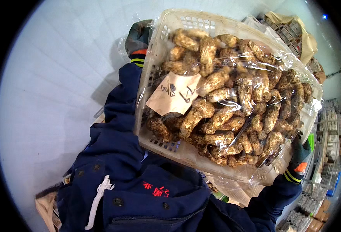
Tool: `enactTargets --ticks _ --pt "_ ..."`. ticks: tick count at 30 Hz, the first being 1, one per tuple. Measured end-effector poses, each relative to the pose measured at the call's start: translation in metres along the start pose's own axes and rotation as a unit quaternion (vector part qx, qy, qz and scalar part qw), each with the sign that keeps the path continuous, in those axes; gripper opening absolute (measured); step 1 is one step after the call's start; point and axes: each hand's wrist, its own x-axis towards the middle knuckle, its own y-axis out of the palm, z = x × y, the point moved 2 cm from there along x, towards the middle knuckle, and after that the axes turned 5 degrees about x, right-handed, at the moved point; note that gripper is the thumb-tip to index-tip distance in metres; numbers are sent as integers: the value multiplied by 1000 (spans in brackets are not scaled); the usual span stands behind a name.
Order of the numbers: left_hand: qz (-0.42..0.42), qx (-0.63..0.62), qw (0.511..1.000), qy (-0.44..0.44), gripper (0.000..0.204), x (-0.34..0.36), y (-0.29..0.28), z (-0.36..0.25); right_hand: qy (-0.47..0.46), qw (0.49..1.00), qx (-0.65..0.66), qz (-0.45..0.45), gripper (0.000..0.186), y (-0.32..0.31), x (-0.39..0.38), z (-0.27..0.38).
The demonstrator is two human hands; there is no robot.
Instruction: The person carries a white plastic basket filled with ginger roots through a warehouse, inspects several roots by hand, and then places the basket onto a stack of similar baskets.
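Observation:
A white perforated plastic basket (155, 145) is held up in front of my chest, tilted. It is full of brown, dirt-streaked mushrooms (217, 120) with thick pale stems, which look like matsutake. Clear plastic film (251, 87) lies over them and spreads past the rim. Among the mushrooms at the left sits a cardboard tag (174, 92) with handwriting. My left hand (139, 36), in a dark grey glove with an orange and yellow cuff, grips the basket's upper left side. My right hand (301, 156), gloved alike, holds its lower right corner. The basket hides most fingertips on both hands.
A pale wall-like surface (58, 77) fills the left side. Beyond the basket at the upper right is a crate (284, 33) draped with beige cloth (303, 34). Shelves (329, 135) with stacked packages line the right. Brown boxes (321, 214) stand at the lower right.

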Motion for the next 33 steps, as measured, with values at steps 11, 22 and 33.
enactTargets --ticks 11,22,33 --pt "-89 205 970 -95 16 10 -30 -6 39 999 -18 -21 25 61 1 2" --pt "-142 318 902 -254 18 -86 -407 232 195 948 -68 244 37 574 6 -128" --pt "-213 345 782 -473 19 -235 -567 300 293 833 -197 426 41 844 -27 -230"
